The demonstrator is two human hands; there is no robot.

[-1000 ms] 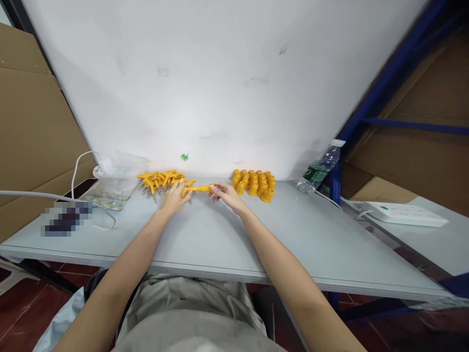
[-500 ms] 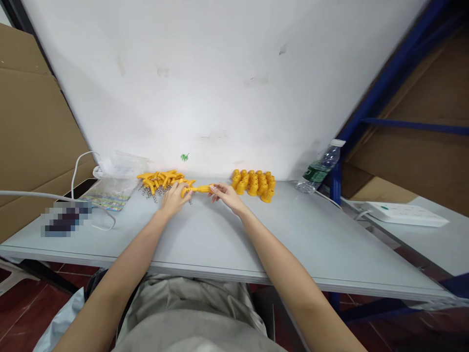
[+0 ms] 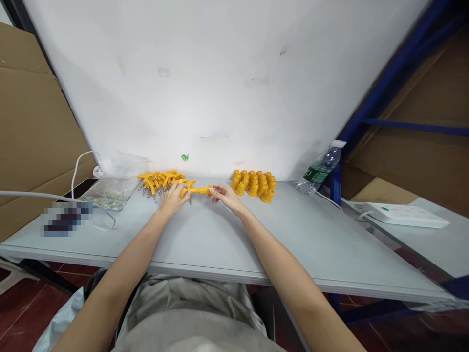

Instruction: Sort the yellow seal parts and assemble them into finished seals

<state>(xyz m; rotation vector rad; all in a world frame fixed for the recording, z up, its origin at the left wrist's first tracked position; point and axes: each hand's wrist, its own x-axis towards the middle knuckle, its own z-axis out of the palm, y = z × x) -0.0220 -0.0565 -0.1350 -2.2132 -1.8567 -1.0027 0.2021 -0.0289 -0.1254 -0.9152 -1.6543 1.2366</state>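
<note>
My left hand point(image 3: 173, 198) and my right hand point(image 3: 226, 195) both grip one long yellow plastic part point(image 3: 200, 189), each pinching an end of it just above the grey table point(image 3: 205, 239). Behind my left hand lies a heap of yellow parts with small metal chains point(image 3: 160, 179). To the right of my right hand stand several yellow cup-shaped pieces point(image 3: 254, 183) in a tight cluster against the white wall.
A clear plastic bag point(image 3: 113, 188) and a white cable point(image 3: 78, 168) lie at the left, near a blurred dark device point(image 3: 64, 217). A water bottle point(image 3: 321, 168) leans at the back right. A white power strip point(image 3: 405, 214) rests on a second table. Cardboard stands on both sides.
</note>
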